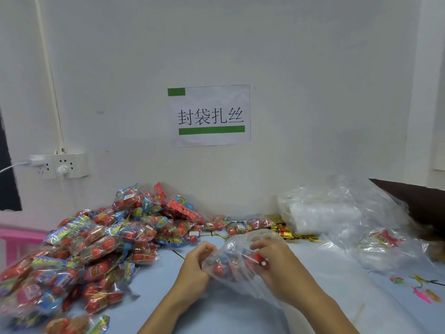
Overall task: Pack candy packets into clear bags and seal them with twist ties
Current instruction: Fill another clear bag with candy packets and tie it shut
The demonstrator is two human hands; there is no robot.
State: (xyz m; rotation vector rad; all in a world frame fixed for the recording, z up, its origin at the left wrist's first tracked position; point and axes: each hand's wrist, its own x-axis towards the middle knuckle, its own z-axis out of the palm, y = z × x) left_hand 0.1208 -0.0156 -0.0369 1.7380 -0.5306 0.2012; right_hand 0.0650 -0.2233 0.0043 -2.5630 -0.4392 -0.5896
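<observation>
Both hands hold a clear bag (237, 247) over the pale blue table (216, 309). Inside it sit candy packets (225, 267) with red and blue balls. My left hand (196, 263) pinches the bag's left side. My right hand (274, 263) reaches into the bag, fingers around a red candy packet. A big heap of candy packets (101, 242) covers the table's left. Gold twist ties (286, 232) lie behind the bag, near the wall. A stack of empty clear bags (322, 213) rests at the back right.
Crumpled plastic wrapping (385, 249) spreads over the right side. Small coloured scraps (421, 292) lie near the right edge. A pink basket (16, 239) stands at the far left. On the wall are a socket strip (60, 165) and a paper sign (209, 115).
</observation>
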